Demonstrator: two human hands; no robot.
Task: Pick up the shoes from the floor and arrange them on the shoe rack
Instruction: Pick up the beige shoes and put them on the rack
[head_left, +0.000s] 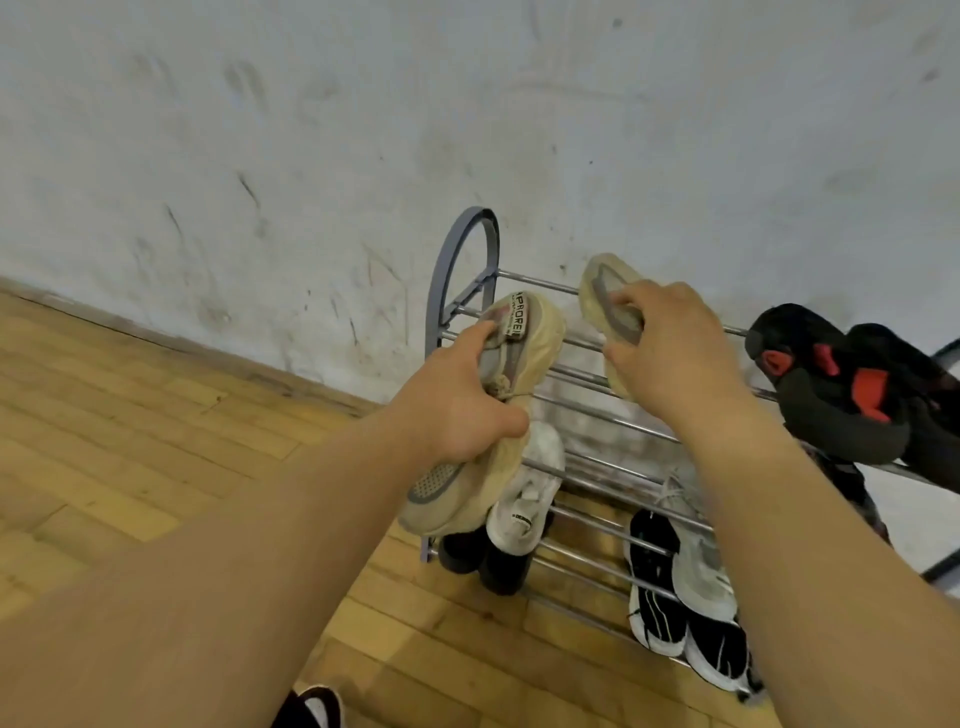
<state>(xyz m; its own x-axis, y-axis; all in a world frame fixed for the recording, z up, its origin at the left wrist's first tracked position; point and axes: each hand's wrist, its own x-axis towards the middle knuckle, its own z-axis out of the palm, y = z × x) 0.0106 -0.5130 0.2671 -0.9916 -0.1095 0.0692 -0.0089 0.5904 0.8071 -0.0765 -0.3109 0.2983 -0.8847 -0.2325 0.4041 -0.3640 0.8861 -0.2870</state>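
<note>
Both hands are over the top tier of the metal shoe rack (566, 374), each carrying one of a pair of beige knit sneakers. The left hand (457, 415) grips the left beige sneaker (498, 395) around its collar and tongue, fingers (475, 335) curled over the opening and thumb pressed under the side, so the toe hangs down in front of the rack's left end. The right hand (670, 358) holds the right beige sneaker (608, 296) from above, fingers wrapped over the upper near the grey stripe, its far end close over the back rails; whether it already rests on them cannot be told.

These look light and soft: the knit upper buckles under the grip, so a hold on the collar lets the shoe swing (the dangling toe shows as much). A firmer hold would probably be across the midfoot, thumb on one side of the sole. The rails are thin, smooth and gapped, so each sole should span at least two bars or it may tip through.

Black-and-red sneakers (852, 395) occupy the right of the top tier; a white sneaker (530, 493) and black-and-white trainers (654, 582) sit on lower tiers.
</note>
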